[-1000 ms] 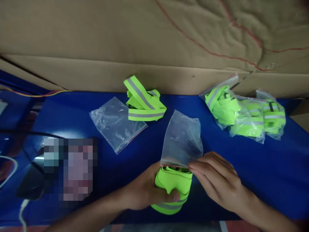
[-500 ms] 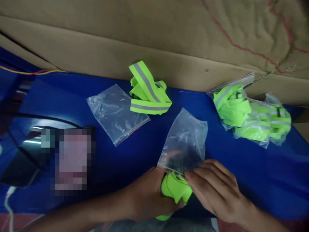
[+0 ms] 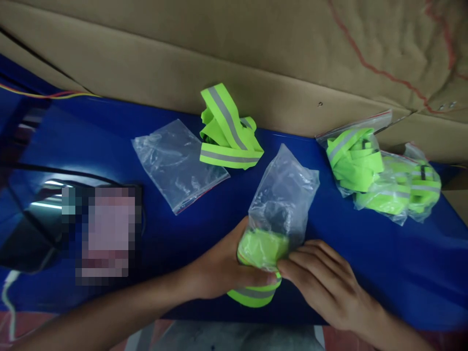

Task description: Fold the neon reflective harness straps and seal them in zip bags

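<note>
**One strap sat partway inside one bag**

The strap (image 3: 254, 295), a folded yellow-green bundle with a grey stripe, was near the front edge of the desk (image 3: 175, 253), its upper part inside a clear bag (image 3: 288, 187) and its lower part outside. Two hands worked on it. The left hand (image 3: 234, 270) was closed around the bundle, thumb across its front; its other fingers were mostly hidden. The right hand (image 3: 323, 282) pinched the rim of the bag beside the strap, its fingers bent together.

Beyond them lay one loose strap (image 3: 228, 131), loosely looped, and one flat bag (image 3: 175, 165), its corner touching that strap. To the right, three packed bags (image 3: 356, 163) sat close together, overlapping, each with yellow-green strap inside; how many straps each held could not be told. That made five clear bags in all.

At the far left were one dark device (image 3: 29, 239), one white cable (image 3: 9, 302) and one pinkish item (image 3: 109, 229), blurred out. Behind everything stood cardboard (image 3: 175, 63) marked with red lines (image 3: 383, 75).
</note>
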Motion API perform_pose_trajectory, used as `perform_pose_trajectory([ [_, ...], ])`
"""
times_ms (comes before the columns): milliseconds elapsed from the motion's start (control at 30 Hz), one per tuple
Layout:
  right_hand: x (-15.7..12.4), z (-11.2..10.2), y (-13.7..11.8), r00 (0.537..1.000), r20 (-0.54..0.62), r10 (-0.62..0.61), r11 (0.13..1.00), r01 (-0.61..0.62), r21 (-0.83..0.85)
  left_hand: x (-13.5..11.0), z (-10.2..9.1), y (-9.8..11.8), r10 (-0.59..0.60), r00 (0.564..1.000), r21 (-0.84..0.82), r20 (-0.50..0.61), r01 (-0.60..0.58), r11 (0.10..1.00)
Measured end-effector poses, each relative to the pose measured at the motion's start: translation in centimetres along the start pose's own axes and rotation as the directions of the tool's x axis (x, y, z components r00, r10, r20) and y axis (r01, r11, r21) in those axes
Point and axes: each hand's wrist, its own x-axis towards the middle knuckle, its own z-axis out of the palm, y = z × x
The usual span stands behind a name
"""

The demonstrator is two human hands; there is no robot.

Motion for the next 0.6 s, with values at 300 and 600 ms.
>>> perform_pose_trajectory([
  [300, 0.3, -0.4, 0.1, 0.999, -0.011, -0.046, 0.998, 0.046, -0.047, -0.5, 0.2, -0.8, 0.170, 0.985, -0.092, 0.010, -0.168, 0.981],
  [600, 0.4, 0.8, -0.2, 0.995, -0.089, -0.055, 0.998, 0.053, -0.030, -0.7, 0.1, 0.1, 0.132, 0.985, 0.102, -0.112, -0.120, 0.987],
])
